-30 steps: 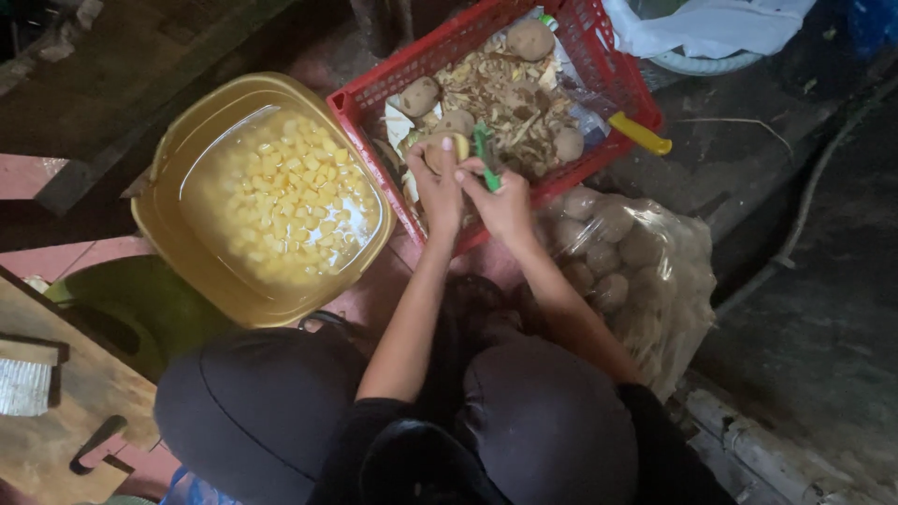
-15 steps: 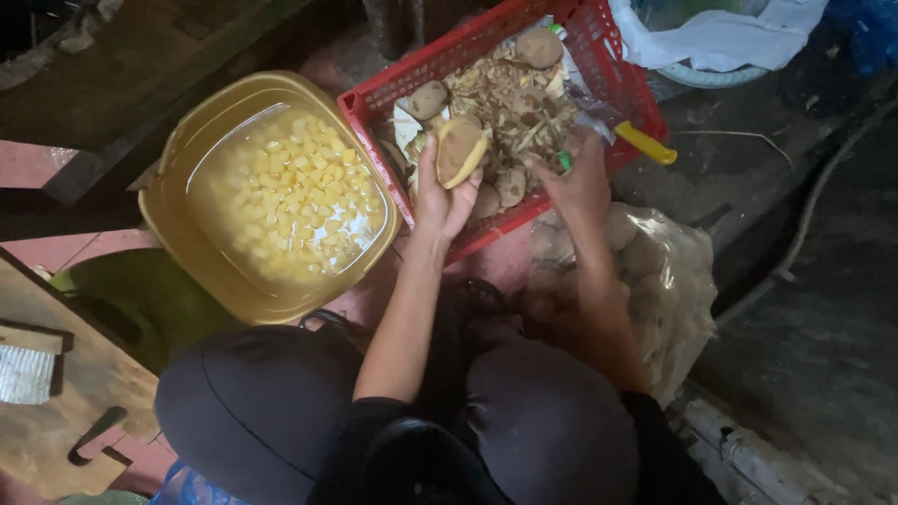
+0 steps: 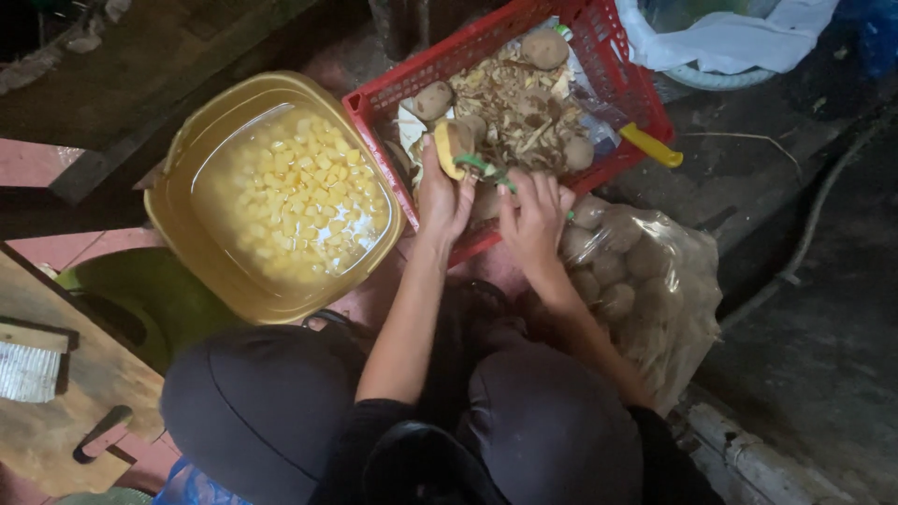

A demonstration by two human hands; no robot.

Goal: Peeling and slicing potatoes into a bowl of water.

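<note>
Crouching over a red plastic crate [image 3: 608,56], a person works a half-peeled potato [image 3: 452,145] in the head camera's downward view. The left hand [image 3: 441,196] is closed around the potato, holding it above the crate's near-left corner. The right hand [image 3: 535,213] is curled shut on a green-handled peeler [image 3: 486,170], whose head lies against the potato's right side. Inside the crate lie peelings [image 3: 514,108] and several unpeeled potatoes. A yellow-handled knife [image 3: 650,145] rests across the crate's right rim. To the left stands a yellow tub [image 3: 178,234] of water and cut potato pieces [image 3: 290,196]. A clear bag of potatoes [image 3: 636,271] sits just right of the hands, near the person's knees.
</note>
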